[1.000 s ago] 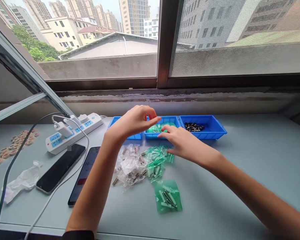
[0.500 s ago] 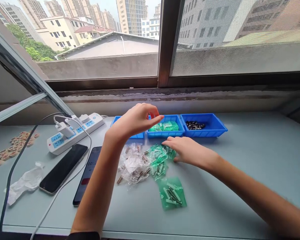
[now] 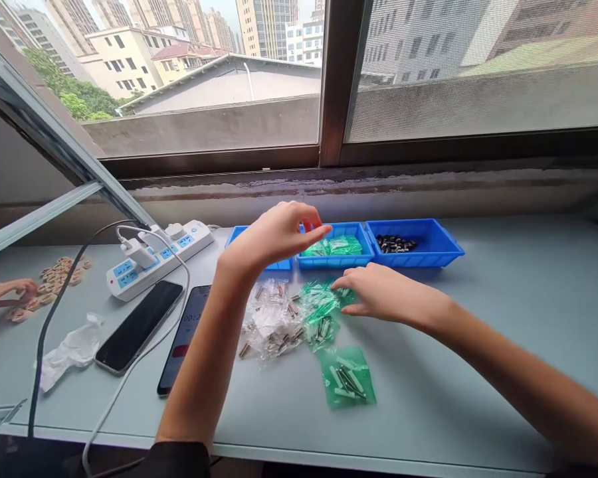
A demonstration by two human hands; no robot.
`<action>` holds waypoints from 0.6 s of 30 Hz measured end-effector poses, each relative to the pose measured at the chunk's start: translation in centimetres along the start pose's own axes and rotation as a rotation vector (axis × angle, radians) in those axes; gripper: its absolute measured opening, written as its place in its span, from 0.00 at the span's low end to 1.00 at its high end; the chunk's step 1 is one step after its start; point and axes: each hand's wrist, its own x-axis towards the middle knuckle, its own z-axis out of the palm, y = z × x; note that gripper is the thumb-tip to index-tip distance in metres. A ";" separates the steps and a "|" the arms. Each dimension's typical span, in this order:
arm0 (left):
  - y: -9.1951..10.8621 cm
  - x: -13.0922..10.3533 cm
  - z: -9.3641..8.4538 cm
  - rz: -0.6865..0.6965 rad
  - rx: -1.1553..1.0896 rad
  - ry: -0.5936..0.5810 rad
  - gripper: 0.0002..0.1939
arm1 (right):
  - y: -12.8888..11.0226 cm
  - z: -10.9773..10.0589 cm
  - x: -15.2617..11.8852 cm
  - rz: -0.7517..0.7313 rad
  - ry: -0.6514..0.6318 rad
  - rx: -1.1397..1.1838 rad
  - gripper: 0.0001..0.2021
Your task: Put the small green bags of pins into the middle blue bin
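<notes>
My left hand (image 3: 292,229) hangs over the left and middle blue bins, thumb apart from the curled fingers, with nothing seen between them. The middle blue bin (image 3: 336,263) has green plastic packets (image 3: 346,244) in it. At the pile of green bags (image 3: 316,299) on the table, my right hand (image 3: 373,292) rests with spread thumb and fingers; its fingertips touch the pile's right edge. Clear bags (image 3: 272,325) of small metal parts lie left of that pile. Closer to me lies a single flat green bag (image 3: 349,378) with white and dark pins.
The right blue bin (image 3: 441,249) has small dark parts in it. A white power strip (image 3: 154,262), two phones (image 3: 139,325), cables and a crumpled tissue (image 3: 72,352) lie left. Another person's hand (image 3: 22,289) touches small wooden pieces (image 3: 62,275) at far left.
Another person's hand has come into view at the far left. My right thumb has spread further from the fingers beside the green pile. My left hand stays over the bins; the view shifts slightly.
</notes>
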 end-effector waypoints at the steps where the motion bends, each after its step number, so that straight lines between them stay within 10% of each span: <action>1: 0.0 0.0 0.0 0.001 -0.003 -0.006 0.14 | -0.1 -0.1 0.0 0.004 0.002 -0.001 0.18; 11: -0.4 -1.7 -2.6 -0.035 -0.065 0.119 0.18 | -0.1 -3.1 -1.5 0.013 0.236 0.013 0.10; 18: 0.9 -2.2 -2.4 0.109 -0.231 -0.050 0.24 | -0.2 -4.7 -2.7 -0.126 0.745 0.631 0.13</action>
